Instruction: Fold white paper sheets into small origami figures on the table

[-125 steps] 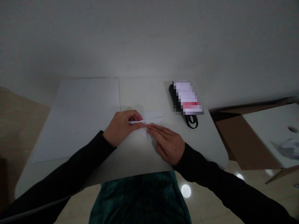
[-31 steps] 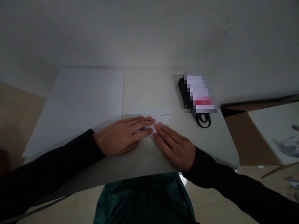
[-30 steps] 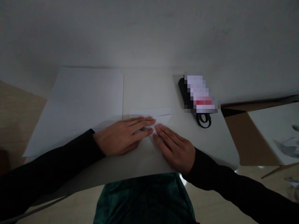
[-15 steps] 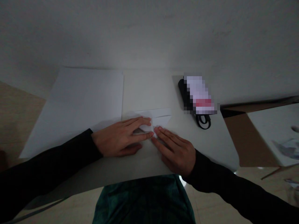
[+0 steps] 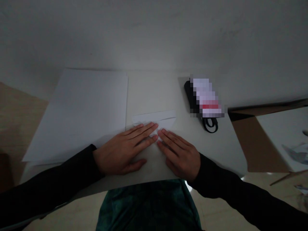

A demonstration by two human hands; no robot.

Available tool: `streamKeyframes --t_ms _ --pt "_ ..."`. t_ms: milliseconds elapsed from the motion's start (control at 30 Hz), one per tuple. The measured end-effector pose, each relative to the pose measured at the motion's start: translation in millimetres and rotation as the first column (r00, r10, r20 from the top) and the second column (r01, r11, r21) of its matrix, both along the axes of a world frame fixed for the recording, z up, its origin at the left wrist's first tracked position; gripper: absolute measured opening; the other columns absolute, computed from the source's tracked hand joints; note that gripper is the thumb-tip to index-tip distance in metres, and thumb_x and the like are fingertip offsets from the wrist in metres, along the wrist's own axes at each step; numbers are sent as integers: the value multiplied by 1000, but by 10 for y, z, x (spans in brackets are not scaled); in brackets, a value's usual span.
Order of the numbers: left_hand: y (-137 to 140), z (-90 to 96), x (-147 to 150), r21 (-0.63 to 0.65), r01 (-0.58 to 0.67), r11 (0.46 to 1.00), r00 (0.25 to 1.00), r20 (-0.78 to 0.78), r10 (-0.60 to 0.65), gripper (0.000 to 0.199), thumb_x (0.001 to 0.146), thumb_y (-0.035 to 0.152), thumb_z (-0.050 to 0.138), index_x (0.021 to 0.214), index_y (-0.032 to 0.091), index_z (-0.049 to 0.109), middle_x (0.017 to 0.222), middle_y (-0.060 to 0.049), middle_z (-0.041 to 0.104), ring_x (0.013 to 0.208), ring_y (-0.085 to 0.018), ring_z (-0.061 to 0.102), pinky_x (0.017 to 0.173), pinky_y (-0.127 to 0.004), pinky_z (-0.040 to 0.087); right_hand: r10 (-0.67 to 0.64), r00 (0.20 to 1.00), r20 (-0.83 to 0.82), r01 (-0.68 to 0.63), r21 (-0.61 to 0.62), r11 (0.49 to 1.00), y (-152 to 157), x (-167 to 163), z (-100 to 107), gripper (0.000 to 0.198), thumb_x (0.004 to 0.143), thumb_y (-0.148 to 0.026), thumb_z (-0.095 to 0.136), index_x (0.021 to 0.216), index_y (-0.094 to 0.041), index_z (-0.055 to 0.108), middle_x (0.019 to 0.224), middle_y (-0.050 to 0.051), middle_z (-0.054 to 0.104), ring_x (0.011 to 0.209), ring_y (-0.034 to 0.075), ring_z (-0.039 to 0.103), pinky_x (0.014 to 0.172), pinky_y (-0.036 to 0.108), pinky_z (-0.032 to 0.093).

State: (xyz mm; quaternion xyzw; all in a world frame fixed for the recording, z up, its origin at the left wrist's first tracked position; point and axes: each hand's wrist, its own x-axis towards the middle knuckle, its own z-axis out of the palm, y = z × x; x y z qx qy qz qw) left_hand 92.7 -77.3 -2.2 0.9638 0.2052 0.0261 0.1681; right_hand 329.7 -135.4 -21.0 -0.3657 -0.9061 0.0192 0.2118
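A small folded piece of white paper (image 5: 166, 119) lies on the white table (image 5: 151, 93), with a narrow band along its far edge and slanting sides below. Flat across its left side rests my left hand (image 5: 127, 146), fingers stretched out and thumb apart, covering that part of the paper. My right hand (image 5: 181, 153) touches the paper's lower right with extended fingertips. Both hands' fingertips nearly meet at the paper's near middle, where the folds are hidden. Neither hand grasps the paper; they press on it from above.
Large white sheets (image 5: 86, 102) lie at the table's left. At the right is a black object with a looped strap (image 5: 210, 125), its top blurred out. A wall (image 5: 154, 35) stands behind the table. Another white surface (image 5: 284, 134) is beyond the right edge.
My left hand has flattened; its fingers, bent and spread before, now lie straighter and closer together over the paper's left side. The right hand has barely moved.
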Motion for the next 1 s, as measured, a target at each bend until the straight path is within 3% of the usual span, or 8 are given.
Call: streamKeyframes --t_ms 233,500,633,800,1000 --pt "-66 27 38 -4 -29 1000 1000 -6 29 74 85 38 50 148 15 19 157 -13 8 145 -28 10 117 -46 19 -5 998 -55 6 8 1000 -14 -25 11 42 79 -6 45 119 -1 58 127 23 57 132 28 42 104 45 46" --pt "-167 34 73 -35 -63 997 998 17 64 77 84 38 51 149 14 15 157 -13 10 145 -27 10 117 -45 17 -39 976 -214 5 -157 988 22 84 -12 46 79 -6 42 125 -6 51 127 17 59 127 19 49 105 38 46" --pt "-159 22 60 -28 -51 998 998 20 52 76 86 39 50 149 15 14 157 -13 9 145 -27 10 117 -46 17 41 980 -195 -78 -187 979 67 147 -41 50 80 -6 41 129 -8 49 131 15 57 130 19 45 107 40 43" --pt "-161 22 59 -6 -38 999 999 28 38 71 86 40 50 146 14 22 157 -14 9 145 -28 9 117 -47 18 107 981 -160 -129 -132 983 63 148 -73 51 82 -6 41 133 -8 47 135 15 53 136 21 37 109 43 40" --pt "-177 43 73 8 -36 999 998 43 35 57 86 37 50 137 12 39 156 -16 12 144 -29 10 116 -49 20 110 991 -70 -109 17 994 15 104 -64 40 84 -5 45 122 -3 57 132 22 54 136 26 36 108 45 42"
